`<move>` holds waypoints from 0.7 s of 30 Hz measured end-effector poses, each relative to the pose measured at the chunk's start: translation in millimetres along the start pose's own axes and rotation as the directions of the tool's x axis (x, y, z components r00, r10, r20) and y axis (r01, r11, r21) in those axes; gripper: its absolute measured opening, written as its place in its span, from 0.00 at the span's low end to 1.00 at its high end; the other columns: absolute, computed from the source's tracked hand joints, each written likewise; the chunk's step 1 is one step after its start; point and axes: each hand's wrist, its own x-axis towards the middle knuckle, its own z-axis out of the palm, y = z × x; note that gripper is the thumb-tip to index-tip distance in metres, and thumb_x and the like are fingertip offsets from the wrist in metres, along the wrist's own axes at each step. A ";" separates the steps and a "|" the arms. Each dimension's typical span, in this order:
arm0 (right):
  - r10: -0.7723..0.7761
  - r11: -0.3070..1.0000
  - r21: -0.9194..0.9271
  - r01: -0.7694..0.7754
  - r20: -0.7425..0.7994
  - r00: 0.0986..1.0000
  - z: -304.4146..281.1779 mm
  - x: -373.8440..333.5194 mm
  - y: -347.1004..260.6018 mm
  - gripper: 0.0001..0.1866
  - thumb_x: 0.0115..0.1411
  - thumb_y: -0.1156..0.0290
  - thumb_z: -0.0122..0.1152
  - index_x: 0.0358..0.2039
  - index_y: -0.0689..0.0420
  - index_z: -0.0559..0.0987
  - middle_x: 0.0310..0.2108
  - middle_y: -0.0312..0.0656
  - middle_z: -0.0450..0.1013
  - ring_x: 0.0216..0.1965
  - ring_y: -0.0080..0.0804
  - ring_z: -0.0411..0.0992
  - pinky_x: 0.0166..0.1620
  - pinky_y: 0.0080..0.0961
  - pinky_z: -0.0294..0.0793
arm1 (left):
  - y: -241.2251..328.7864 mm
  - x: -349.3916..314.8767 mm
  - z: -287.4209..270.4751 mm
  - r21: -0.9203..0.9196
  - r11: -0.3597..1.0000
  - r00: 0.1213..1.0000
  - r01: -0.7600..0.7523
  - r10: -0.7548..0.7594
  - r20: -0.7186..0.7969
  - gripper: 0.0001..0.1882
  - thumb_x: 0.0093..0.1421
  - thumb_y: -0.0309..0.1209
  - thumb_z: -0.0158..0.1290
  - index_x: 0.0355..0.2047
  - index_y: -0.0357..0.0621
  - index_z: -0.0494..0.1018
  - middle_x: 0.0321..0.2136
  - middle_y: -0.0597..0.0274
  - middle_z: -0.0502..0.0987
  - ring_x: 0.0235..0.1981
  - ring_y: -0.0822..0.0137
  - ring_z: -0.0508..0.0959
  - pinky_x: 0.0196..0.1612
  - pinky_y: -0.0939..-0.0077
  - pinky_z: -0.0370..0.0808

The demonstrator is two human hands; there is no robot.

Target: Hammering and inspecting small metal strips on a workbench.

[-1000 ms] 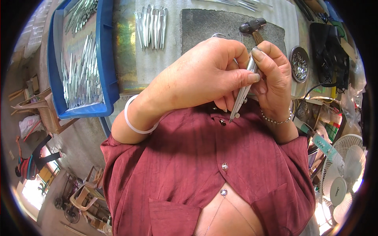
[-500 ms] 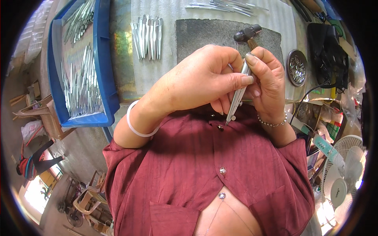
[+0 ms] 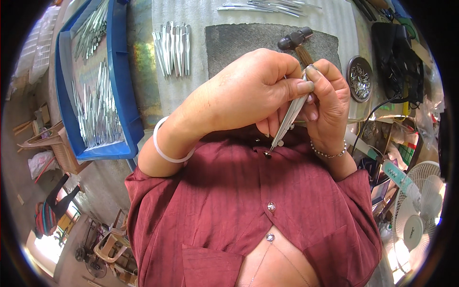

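Between my two hands is a slim, silver metal compass (image 3: 289,119), tilted, with its pointed end toward my shirt front and a small round knob near the point. My left hand (image 3: 260,91) pinches its upper part between thumb and fingers. My right hand (image 3: 329,95) is also closed on the upper end, thumb and forefinger meeting there. The fingers cover the top of the compass, so its joint is hidden. Just beyond the hands, a hammer (image 3: 296,39) with a dark head and wooden handle lies on a dark grey slab (image 3: 229,45).
At the left stands a blue tray (image 3: 118,62) with piles of slim metal strips (image 3: 98,112). A row of metal strips (image 3: 173,50) lies on the pale sheet, and more strips (image 3: 267,6) lie behind. Small rivets fill a round dish (image 3: 358,62) at the right. A fan (image 3: 413,225) stands nearby.
Both hands remain on the compass, and their fingers have shifted slightly at its upper end. The bench has moved a little leftward in view. A person in the far left background has moved.
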 end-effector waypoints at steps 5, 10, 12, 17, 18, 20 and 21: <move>0.003 1.000 0.031 -0.003 0.001 1.000 -4.6 -2.3 1.1 0.09 0.60 0.72 0.55 0.23 0.57 0.71 0.16 0.32 0.66 0.11 0.11 0.58 0.13 0.09 0.54 | 1.3 2.1 3.2 0.025 1.000 1.000 0.004 -0.004 0.001 0.13 0.65 0.34 0.47 0.26 0.39 0.70 0.16 0.67 0.73 0.13 0.80 0.72 0.14 0.88 0.68; 0.009 0.999 0.053 -0.010 0.007 1.000 -5.8 -3.0 3.3 0.08 0.60 0.73 0.55 0.24 0.58 0.71 0.16 0.32 0.66 0.11 0.11 0.58 0.13 0.08 0.54 | -0.2 2.0 3.8 0.017 1.000 1.000 0.010 -0.010 0.004 0.13 0.65 0.34 0.47 0.26 0.39 0.69 0.15 0.67 0.73 0.13 0.80 0.72 0.14 0.88 0.68; 0.009 0.999 0.036 -0.009 0.002 1.000 -5.4 -3.6 3.4 0.08 0.60 0.73 0.55 0.24 0.58 0.71 0.16 0.32 0.66 0.11 0.11 0.57 0.13 0.08 0.55 | -0.8 1.6 4.3 0.019 1.000 1.000 0.014 -0.014 0.003 0.13 0.65 0.34 0.47 0.26 0.39 0.69 0.15 0.67 0.73 0.13 0.80 0.72 0.14 0.88 0.68; 0.005 1.000 0.029 -0.005 0.009 1.000 -5.6 -2.0 5.2 0.08 0.60 0.73 0.55 0.24 0.58 0.71 0.16 0.32 0.66 0.11 0.10 0.57 0.13 0.08 0.55 | -2.4 2.7 1.7 0.013 1.000 1.000 0.020 -0.020 0.008 0.13 0.65 0.34 0.47 0.27 0.39 0.70 0.15 0.67 0.73 0.13 0.80 0.72 0.14 0.89 0.68; 0.009 1.000 0.028 -0.009 0.007 1.000 -5.9 -1.7 5.4 0.08 0.60 0.73 0.55 0.24 0.58 0.71 0.16 0.32 0.66 0.11 0.10 0.57 0.13 0.08 0.55 | -2.7 3.2 1.7 0.020 1.000 1.000 0.023 -0.023 0.004 0.13 0.65 0.34 0.47 0.26 0.39 0.70 0.15 0.67 0.73 0.13 0.80 0.72 0.14 0.89 0.68; 0.012 1.000 0.029 -0.012 0.005 1.000 -6.4 -0.7 5.4 0.08 0.60 0.73 0.55 0.24 0.58 0.71 0.16 0.32 0.66 0.11 0.11 0.58 0.13 0.08 0.55 | -3.8 4.2 1.6 0.029 0.999 1.000 0.025 -0.025 0.002 0.13 0.64 0.34 0.48 0.26 0.39 0.70 0.15 0.67 0.73 0.13 0.80 0.72 0.14 0.89 0.68; 0.013 0.999 0.030 -0.013 0.004 1.000 -6.9 0.0 4.7 0.08 0.61 0.73 0.55 0.24 0.58 0.71 0.16 0.32 0.66 0.11 0.11 0.58 0.13 0.08 0.55 | -4.4 5.0 1.5 0.021 1.000 1.000 0.021 -0.021 0.002 0.13 0.64 0.35 0.48 0.27 0.39 0.70 0.15 0.67 0.73 0.13 0.80 0.72 0.14 0.89 0.68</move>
